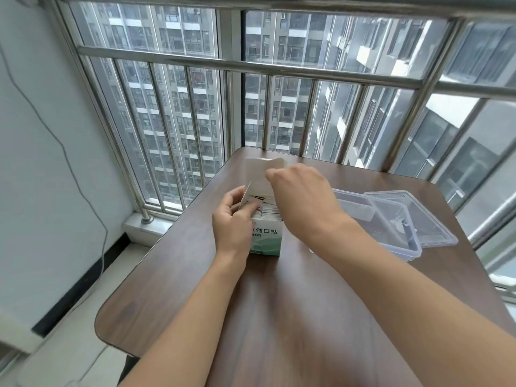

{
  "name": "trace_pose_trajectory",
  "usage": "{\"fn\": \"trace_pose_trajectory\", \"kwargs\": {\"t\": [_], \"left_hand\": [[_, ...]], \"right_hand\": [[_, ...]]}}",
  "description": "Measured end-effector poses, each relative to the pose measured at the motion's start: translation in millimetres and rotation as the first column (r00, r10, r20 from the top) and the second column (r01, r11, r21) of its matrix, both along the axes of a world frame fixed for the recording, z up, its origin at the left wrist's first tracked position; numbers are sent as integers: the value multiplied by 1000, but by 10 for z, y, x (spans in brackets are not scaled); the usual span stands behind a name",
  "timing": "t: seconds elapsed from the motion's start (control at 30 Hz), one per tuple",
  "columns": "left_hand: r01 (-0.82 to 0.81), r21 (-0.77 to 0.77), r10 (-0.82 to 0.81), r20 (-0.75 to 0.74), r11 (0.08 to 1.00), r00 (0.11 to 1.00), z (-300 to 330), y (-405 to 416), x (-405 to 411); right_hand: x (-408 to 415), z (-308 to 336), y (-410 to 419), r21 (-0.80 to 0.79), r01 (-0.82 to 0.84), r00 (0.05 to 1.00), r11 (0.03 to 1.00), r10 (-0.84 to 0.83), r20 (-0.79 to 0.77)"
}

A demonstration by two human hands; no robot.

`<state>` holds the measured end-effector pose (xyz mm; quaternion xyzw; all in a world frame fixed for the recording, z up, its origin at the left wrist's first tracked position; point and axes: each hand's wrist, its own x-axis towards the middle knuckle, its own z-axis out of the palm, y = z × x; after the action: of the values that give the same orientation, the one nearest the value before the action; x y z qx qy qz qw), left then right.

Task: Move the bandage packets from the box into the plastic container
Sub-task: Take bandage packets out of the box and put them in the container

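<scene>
A dark wood-grain bench [293,317] with rounded corners stands against a barred window [223,107] overlooking high-rise blocks; a pale wall [42,163] with a hanging cable [69,169] lies to the left. A green-and-white box [266,237] stands upright near the bench's middle, its white lid flap [259,171] raised at the far side and the bandage packets [269,209] packed edge-up inside the open top. The left hand [233,222] holds the box's left side, its fingers [250,206] curled over the near-left rim and touching the packets. The right hand [301,196] reaches across the box from the right, fingers bent downward at the lid flap; what they grasp cannot be told. A clear plastic container [402,236] sits to the right, partly behind the right forearm, with its clear lid [427,219] lying just beside it at the far right, near the bench edge. Bare bench surface extends on the near side beneath both forearms.
</scene>
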<state>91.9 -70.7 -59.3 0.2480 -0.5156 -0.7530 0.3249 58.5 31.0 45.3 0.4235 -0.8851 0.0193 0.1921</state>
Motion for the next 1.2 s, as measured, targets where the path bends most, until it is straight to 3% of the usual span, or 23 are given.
{"fn": "trace_pose_trajectory", "kwargs": {"t": [0.1, 0.17, 0.37, 0.77, 0.9, 1.0, 1.13, 1.2], "left_hand": [[17, -12, -17, -14, 1000, 1000, 19, 41, 22], [29, -19, -29, -31, 999, 999, -4, 48, 21], [18, -47, -19, -31, 999, 999, -44, 39, 12], [34, 6, -34, -63, 999, 997, -47, 23, 26], [-72, -49, 69, -49, 996, 996, -85, -29, -19], [-175, -143, 174, -20, 974, 985, -95, -107, -85], [-163, -221, 179, 52, 962, 983, -43, -348, -150], [-173, -262, 195, 62, 949, 979, 42, -375, -76]], "right_hand": [[5, -59, -73, 0, 8, 1000, 1000, -8, -3], [-11, -77, -138, -20, 37, 996, 999, -36, 80], [-69, 66, -296, 112, 92, 979, 989, -110, 173], [-185, 8, -555, 317, 46, 987, 947, -92, 131], [-234, 69, -507, 130, 64, 965, 989, -95, 247], [-274, 229, -283, -129, 46, 925, 991, 6, 380], [-358, 323, 251, -539, 120, 734, 834, 291, 613], [-444, 225, 576, -621, 218, 661, 753, 354, 661]]}}
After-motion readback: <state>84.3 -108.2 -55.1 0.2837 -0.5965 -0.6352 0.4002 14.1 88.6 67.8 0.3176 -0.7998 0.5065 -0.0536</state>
